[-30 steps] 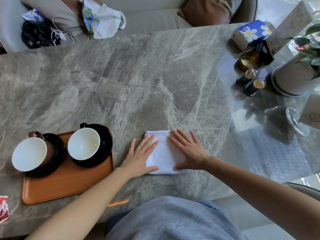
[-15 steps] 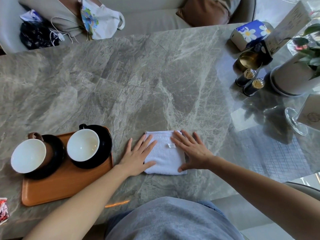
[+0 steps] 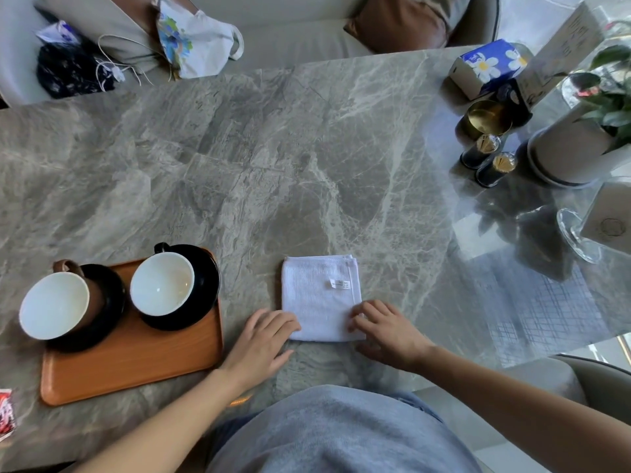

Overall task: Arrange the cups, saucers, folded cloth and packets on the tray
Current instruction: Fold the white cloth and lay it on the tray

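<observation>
Left hand: bent fingertips on folded cloth's 7 o'clock corner.
Right hand: curled on 5 o'clock corner.
Grip: unclear.

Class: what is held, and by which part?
Folded cloth, near corners: left hand on one, right hand on the other; pinched or merely touched cannot be told.

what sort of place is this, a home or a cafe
Probably a cafe or restaurant, though I can't be sure: the marble table carries two toothpick holders, a tissue box and a standing printed card.
</observation>
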`<action>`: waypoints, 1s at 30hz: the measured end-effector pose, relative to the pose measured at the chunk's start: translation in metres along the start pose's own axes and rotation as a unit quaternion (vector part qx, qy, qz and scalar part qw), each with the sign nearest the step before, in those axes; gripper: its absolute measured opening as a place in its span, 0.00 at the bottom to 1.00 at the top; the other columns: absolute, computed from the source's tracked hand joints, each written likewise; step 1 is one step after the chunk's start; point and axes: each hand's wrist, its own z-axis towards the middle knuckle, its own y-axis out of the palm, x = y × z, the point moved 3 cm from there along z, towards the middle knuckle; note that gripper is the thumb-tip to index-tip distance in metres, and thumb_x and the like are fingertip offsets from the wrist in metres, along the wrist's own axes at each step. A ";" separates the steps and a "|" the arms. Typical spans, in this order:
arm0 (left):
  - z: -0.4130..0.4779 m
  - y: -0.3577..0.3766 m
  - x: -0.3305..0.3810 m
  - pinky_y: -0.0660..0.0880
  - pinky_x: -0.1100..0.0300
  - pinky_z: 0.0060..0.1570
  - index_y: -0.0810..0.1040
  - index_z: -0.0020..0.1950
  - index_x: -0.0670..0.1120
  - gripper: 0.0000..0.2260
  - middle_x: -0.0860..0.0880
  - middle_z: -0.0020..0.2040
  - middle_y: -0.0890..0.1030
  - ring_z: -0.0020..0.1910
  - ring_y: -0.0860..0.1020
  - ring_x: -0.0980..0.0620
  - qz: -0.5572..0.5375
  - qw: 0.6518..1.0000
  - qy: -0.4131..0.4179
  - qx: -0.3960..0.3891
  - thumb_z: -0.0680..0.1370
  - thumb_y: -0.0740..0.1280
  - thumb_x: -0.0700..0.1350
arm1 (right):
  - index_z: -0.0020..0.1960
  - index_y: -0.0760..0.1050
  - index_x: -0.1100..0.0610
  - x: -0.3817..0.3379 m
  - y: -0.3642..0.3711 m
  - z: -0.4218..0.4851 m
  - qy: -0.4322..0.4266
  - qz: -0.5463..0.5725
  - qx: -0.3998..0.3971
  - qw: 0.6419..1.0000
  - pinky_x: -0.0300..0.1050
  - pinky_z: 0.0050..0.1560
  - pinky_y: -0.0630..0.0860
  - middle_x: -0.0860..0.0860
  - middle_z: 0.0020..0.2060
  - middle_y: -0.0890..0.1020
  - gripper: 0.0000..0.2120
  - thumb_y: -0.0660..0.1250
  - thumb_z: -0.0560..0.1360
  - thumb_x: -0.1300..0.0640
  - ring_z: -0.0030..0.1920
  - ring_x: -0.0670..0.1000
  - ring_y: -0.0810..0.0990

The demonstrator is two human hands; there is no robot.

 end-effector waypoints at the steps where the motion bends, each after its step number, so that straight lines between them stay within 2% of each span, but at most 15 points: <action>1: 0.001 0.000 0.000 0.60 0.57 0.65 0.76 0.55 0.52 0.17 0.55 0.56 0.78 0.58 0.77 0.55 -0.007 1.000 -0.006 0.002 0.68 0.71 0.50 | 0.55 0.72 0.51 0.001 0.000 0.001 0.013 0.009 0.000 1.000 0.48 0.60 0.72 0.49 0.59 0.75 0.16 0.68 0.69 0.47 0.59 0.52 0.73; 6: 0.007 0.000 0.001 0.61 0.60 0.62 0.74 0.55 0.52 0.16 0.55 0.54 0.78 0.55 0.77 0.54 -0.032 0.999 -0.043 -0.002 0.68 0.70 0.47 | 0.57 0.73 0.54 0.000 -0.002 0.007 0.047 0.031 0.012 0.998 0.46 0.61 0.70 0.50 0.59 0.75 0.15 0.66 0.71 0.53 0.61 0.53 0.72; 9: 0.011 0.000 0.003 0.64 0.61 0.60 0.74 0.54 0.52 0.15 0.54 0.53 0.77 0.53 0.77 0.53 -0.041 0.997 -0.065 0.007 0.68 0.70 0.48 | 0.54 0.74 0.57 -0.003 -0.010 0.010 0.058 0.061 0.056 0.995 0.49 0.58 0.73 0.52 0.57 0.77 0.12 0.64 0.71 0.56 0.59 0.55 0.74; 13: 0.015 -0.003 0.004 0.71 0.57 0.56 0.74 0.53 0.52 0.18 0.53 0.54 0.77 0.52 0.77 0.53 -0.058 0.992 -0.106 0.021 0.65 0.73 0.45 | 0.55 0.73 0.57 -0.008 -0.018 0.008 0.061 0.115 0.112 0.985 0.46 0.57 0.75 0.52 0.56 0.79 0.10 0.62 0.76 0.57 0.58 0.53 0.77; 15: 0.017 -0.006 0.002 0.68 0.57 0.58 0.76 0.50 0.51 0.16 0.52 0.56 0.78 0.54 0.77 0.51 -0.064 0.991 -0.109 0.043 0.64 0.73 0.42 | 0.57 0.72 0.58 -0.010 -0.020 0.007 0.067 0.127 0.114 0.983 0.48 0.53 0.76 0.53 0.55 0.80 0.11 0.59 0.77 0.55 0.54 0.55 0.79; 18: 0.018 -0.011 -0.001 0.65 0.56 0.63 0.78 0.50 0.47 0.13 0.51 0.56 0.80 0.59 0.77 0.50 -0.114 0.984 -0.102 0.093 0.66 0.70 0.40 | 0.56 0.69 0.56 -0.009 -0.023 0.006 0.084 0.155 0.127 0.976 0.50 0.41 0.75 0.53 0.46 0.80 0.11 0.56 0.79 0.52 0.42 0.55 0.78; 19: 0.018 -0.013 -0.001 0.68 0.54 0.61 0.78 0.51 0.46 0.13 0.50 0.53 0.81 0.57 0.77 0.50 -0.145 0.978 -0.113 0.100 0.67 0.69 0.41 | 0.56 0.67 0.54 -0.009 -0.024 0.005 0.096 0.163 0.131 0.973 0.49 0.38 0.73 0.52 0.43 0.79 0.09 0.55 0.79 0.52 0.38 0.54 0.76; 21: 0.018 -0.018 0.000 0.73 0.56 0.49 0.77 0.52 0.44 0.12 0.48 0.45 0.82 0.49 0.78 0.48 -0.196 0.963 -0.153 0.101 0.69 0.67 0.43 | 0.56 0.64 0.50 -0.007 -0.023 0.003 0.123 0.188 0.138 0.965 0.50 0.35 0.71 0.49 0.39 0.77 0.06 0.55 0.79 0.52 0.33 0.51 0.72; 24: 0.020 -0.020 0.000 0.70 0.57 0.36 0.72 0.53 0.48 0.10 0.48 0.36 0.78 0.37 0.77 0.48 -0.248 0.944 -0.203 0.075 0.73 0.65 0.47 | 0.56 0.65 0.49 -0.003 -0.021 0.003 0.162 0.240 0.160 0.944 0.50 0.35 0.72 0.47 0.36 0.77 0.06 0.57 0.79 0.53 0.33 0.50 0.75; 27: 0.028 -0.018 -0.003 0.74 0.52 0.38 0.71 0.52 0.49 0.08 0.48 0.34 0.78 0.36 0.78 0.47 -0.297 0.924 -0.235 0.061 0.75 0.64 0.50 | 0.54 0.68 0.46 0.005 -0.020 0.009 0.215 0.304 0.170 0.912 0.42 0.33 0.70 0.43 0.35 0.78 0.06 0.59 0.78 0.54 0.33 0.43 0.77; 30: 0.035 -0.014 -0.006 0.73 0.52 0.35 0.70 0.46 0.51 0.05 0.49 0.31 0.75 0.32 0.75 0.49 -0.320 0.911 -0.252 0.067 0.76 0.64 0.50 | 0.53 0.71 0.46 0.012 -0.020 0.017 0.248 0.339 0.176 0.891 0.42 0.37 0.73 0.40 0.42 0.79 0.06 0.60 0.77 0.54 0.35 0.41 0.79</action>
